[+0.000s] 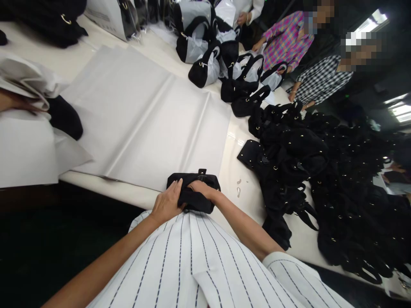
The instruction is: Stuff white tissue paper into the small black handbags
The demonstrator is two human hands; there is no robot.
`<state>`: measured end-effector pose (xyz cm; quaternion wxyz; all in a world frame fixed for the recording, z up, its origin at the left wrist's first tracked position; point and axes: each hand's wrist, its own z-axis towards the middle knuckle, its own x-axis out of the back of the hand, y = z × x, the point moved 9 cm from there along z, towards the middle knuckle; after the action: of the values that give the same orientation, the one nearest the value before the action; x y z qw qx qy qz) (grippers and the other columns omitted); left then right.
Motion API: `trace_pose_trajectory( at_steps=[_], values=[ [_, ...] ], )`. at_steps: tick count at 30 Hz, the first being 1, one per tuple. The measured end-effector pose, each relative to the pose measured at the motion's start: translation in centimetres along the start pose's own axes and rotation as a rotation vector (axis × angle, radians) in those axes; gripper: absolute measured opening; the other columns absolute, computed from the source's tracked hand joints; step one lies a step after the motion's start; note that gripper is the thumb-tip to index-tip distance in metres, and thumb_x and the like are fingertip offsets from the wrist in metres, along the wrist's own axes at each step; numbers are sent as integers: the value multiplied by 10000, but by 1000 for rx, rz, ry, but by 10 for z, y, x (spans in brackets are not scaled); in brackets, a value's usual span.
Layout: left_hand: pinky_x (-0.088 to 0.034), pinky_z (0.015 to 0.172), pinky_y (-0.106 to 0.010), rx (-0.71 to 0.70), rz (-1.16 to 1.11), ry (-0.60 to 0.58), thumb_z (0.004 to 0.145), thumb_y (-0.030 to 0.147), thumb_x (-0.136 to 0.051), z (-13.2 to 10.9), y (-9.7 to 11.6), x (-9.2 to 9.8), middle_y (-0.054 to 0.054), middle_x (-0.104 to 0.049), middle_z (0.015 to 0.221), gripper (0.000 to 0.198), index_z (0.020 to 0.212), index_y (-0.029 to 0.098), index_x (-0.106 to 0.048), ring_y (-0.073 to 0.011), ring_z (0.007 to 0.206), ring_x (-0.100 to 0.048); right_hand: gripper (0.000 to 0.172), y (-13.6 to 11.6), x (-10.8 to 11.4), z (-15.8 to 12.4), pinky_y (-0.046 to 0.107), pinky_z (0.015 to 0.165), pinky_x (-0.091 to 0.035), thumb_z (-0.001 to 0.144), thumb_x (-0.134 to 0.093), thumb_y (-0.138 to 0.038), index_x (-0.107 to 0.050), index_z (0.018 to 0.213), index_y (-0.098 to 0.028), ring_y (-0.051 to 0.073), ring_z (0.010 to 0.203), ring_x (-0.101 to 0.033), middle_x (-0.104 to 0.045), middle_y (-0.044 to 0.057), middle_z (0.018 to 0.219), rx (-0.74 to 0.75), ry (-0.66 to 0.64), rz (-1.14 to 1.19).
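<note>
1. Left hand (168,199) grips the left end of a black bag (197,204) at the near edge of a white table (234,158), just in front of a striped shirt (186,256).
2. Right hand (199,188) reaches into the bag's opening; its fingers are hidden, and from where I stand I cannot tell whether they are open or closed.
3. Large sheets of pale paper (150,115) lie overlapped just beyond the bag, meeting the table's near edge at left.
4. Heaped bags (292,149), all black, crowd the table's right; paper-stuffed bags (205,72) stand toward the far edge.
5. Workers in a plaid shirt (282,40) and a checked shirt (321,81) stand past that edge.
</note>
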<state>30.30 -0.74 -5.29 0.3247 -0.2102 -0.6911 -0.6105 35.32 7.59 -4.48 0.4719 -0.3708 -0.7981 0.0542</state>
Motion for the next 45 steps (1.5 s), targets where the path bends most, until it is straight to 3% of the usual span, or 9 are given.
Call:
trace_pose_trajectory(
  at_steps=[5, 9, 12, 16, 20, 27, 31, 35, 45],
  values=[
    [-340, 1110, -547, -39, -207, -224, 735, 350, -688, -14, -20, -4, -215, -190, 1577, 991, 1540, 159, -143, -351, 1457, -190, 120, -18, -9, -22, 263, 650, -428, 759, -596, -87, -678, 794, -167, 185, 770, -628, -703, 42, 845, 92, -36, 20],
    [-477, 1022, -413, -53, -520, -489, 794, 459, -624, -6, -46, 18, -120, -425, 1494, 759, 1475, 246, -361, -282, 1322, -474, 204, -29, -17, -32, 314, 816, -472, 769, -629, -114, -699, 952, -172, 235, 971, -636, -710, 76, 1031, 152, -25, 39],
    [-513, 968, -421, 92, -513, -354, 857, 522, -497, 35, -62, 41, -126, -628, 1286, 610, 1357, 174, -516, -252, 1102, -637, 277, -32, -23, -31, 412, 981, -431, 859, -533, -82, -669, 1090, -149, 268, 1142, -569, -654, 128, 1208, 116, 42, -92],
    [-468, 1024, -434, -57, -353, -262, 811, 575, -550, 79, 5, 36, -90, -628, 1282, 619, 1306, 205, -563, -259, 1121, -613, 282, -31, -19, -40, 374, 1027, -415, 854, -528, -53, -658, 1102, -84, 266, 1201, -536, -634, 158, 1238, 66, 106, -57],
    [-437, 1059, -420, -296, -239, -307, 828, 471, -578, 77, 83, 6, -66, -582, 1348, 579, 1351, 232, -517, -261, 1212, -553, 315, -18, 9, -92, 288, 947, -471, 840, -503, -50, -679, 1085, -140, 194, 1071, -620, -688, 78, 1149, -85, 358, 252],
    [-447, 1041, -416, -442, -13, 121, 902, 337, -498, 46, 103, 34, -111, -622, 1174, 285, 1087, 180, -646, -259, 1154, -563, 323, 19, 6, -205, 277, 990, -438, 849, -472, -57, -687, 1051, -188, 154, 1075, -595, -674, 38, 1146, -409, 908, 373],
    [-537, 894, -381, -562, 139, -216, 917, 391, -462, 32, 110, 1, -81, -704, 987, 302, 940, 203, -697, -239, 946, -654, 337, 41, -11, -207, 325, 830, -493, 953, -488, -400, -602, 1186, -185, 189, 892, -634, -658, 78, 1042, -643, 829, 428],
    [-465, 1046, -429, -624, 156, -482, 882, 351, -461, 30, 106, -36, -121, -580, 1356, 428, 1232, 169, -625, -274, 1228, -563, 641, 42, -5, -187, 430, 822, -499, 879, -454, -678, -559, 1163, -113, 304, 957, -646, -667, 166, 1036, -704, 626, 362],
    [-314, 1143, -473, -671, 154, -839, 939, 330, -393, 20, 91, -60, -144, -325, 1545, 618, 1518, 167, -248, -270, 1430, -285, 380, 31, -11, -120, 544, 786, -539, 705, -773, -313, -707, 983, -62, 371, 932, -669, -712, 211, 993, -617, 359, 192]
  ],
)
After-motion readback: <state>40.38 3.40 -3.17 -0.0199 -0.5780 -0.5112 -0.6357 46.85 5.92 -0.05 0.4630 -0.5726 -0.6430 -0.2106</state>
